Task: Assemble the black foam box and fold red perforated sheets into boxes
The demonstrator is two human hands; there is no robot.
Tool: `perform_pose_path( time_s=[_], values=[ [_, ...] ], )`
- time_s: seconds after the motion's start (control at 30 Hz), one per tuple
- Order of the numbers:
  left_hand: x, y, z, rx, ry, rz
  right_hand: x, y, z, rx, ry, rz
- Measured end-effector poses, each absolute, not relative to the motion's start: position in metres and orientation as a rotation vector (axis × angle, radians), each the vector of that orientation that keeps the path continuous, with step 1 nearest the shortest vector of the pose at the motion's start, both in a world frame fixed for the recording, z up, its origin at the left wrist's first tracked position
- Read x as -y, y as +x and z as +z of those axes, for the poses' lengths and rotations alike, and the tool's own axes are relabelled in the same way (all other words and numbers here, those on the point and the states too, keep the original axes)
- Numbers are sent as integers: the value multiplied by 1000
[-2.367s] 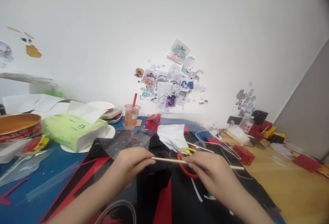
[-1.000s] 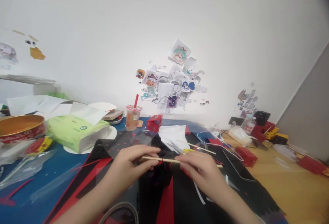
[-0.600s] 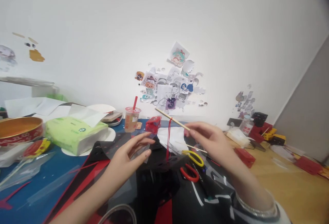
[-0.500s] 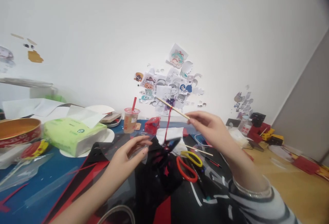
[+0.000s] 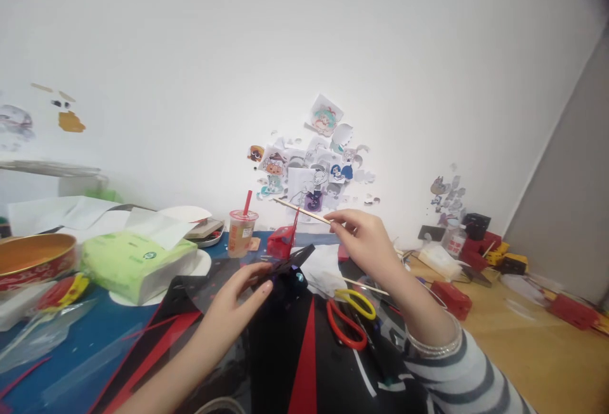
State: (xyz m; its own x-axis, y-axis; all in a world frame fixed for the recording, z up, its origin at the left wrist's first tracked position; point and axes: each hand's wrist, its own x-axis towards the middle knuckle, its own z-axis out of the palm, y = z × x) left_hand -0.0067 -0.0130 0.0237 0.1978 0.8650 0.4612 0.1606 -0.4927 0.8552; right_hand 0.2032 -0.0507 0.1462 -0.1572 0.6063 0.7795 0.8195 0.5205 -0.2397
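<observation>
My right hand pinches the end of a thin wooden stick held up over the table. From the stick a red string hangs down to a dark, flat-topped black craft piece, whose lower part is hard to make out. Thumb and fingers apart, my left hand is at the left edge of this piece; its fingertips seem to touch it. To the right of the piece lie scissors with one red and one yellow handle.
Behind stand a drink cup with a red straw and a red object. White tissue lies by the scissors. At left are a green tissue pack and a red-gold bowl. Paper cutouts cover the wall.
The stick and my right hand have moved left and slightly down. The hanging black piece has swung left and turned, up against my left fingertips. The view has tilted slightly upward.
</observation>
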Motion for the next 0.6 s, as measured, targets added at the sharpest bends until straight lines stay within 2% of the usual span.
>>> perform_pose_path(
  time_s=[0.2, 0.4, 0.6],
  values=[
    [11, -4, 11, -968, 1947, 1293, 55, 200, 144, 1826, -1097, -431],
    [12, 3, 6, -849, 1837, 1114, 59, 197, 142, 1852, -1090, -434],
    [17, 6, 8, -725, 2033, 930, 21, 216, 103, 1821, -1268, -277]
  ],
)
